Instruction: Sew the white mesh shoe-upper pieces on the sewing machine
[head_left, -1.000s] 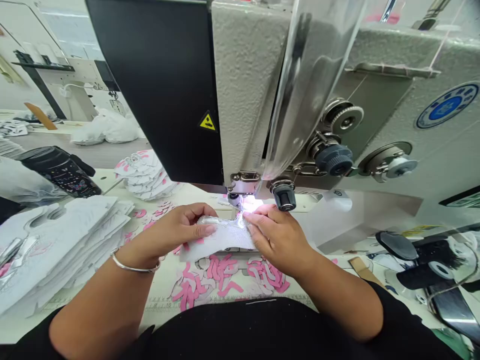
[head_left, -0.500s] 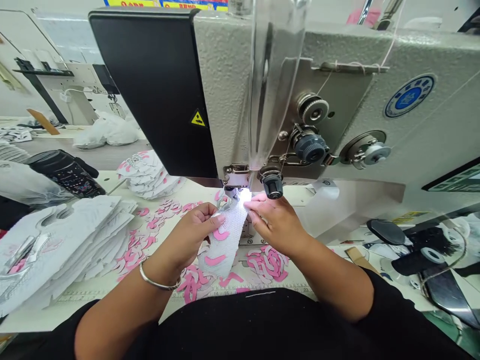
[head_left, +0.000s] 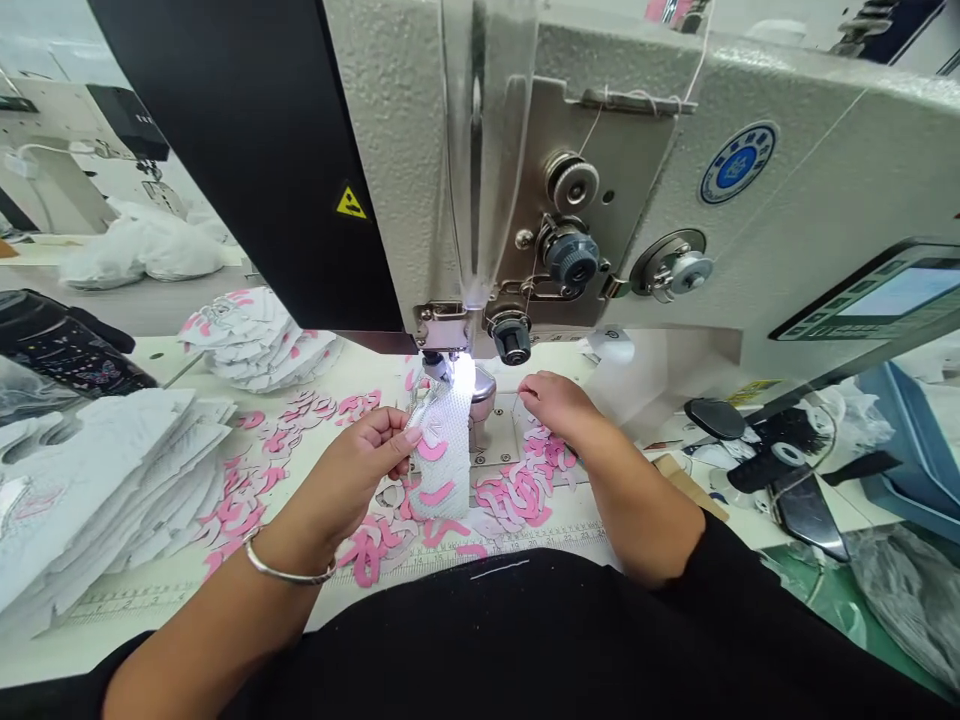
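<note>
My left hand (head_left: 373, 455) pinches the left edge of a white mesh fabric piece (head_left: 452, 480) between thumb and curled fingers. Pink curved patches lie on that piece, and its far end is under the lit needle area of a sewing machine (head_left: 405, 150). To the right of the fabric and apart from it is my right hand (head_left: 562, 405). Its fingers are bent together; whatever they hold, if anything, is hidden. Just below it spreads a heap of loose pink curved patches (head_left: 517, 492), and more pink patches (head_left: 375, 545) lie near my left wrist.
A tall stack of white fabric pieces (head_left: 127, 480) stands at the left. Behind it are another fabric pile (head_left: 259, 340) and a dark patterned bottle (head_left: 64, 345). A black thread spool (head_left: 765, 467), a phone (head_left: 810, 510) and a blue bin (head_left: 915, 440) are at the right.
My right hand has let go of the fabric's right edge and moved right, over by the pink patches. My left hand keeps its hold. The view has shifted to the right.
</note>
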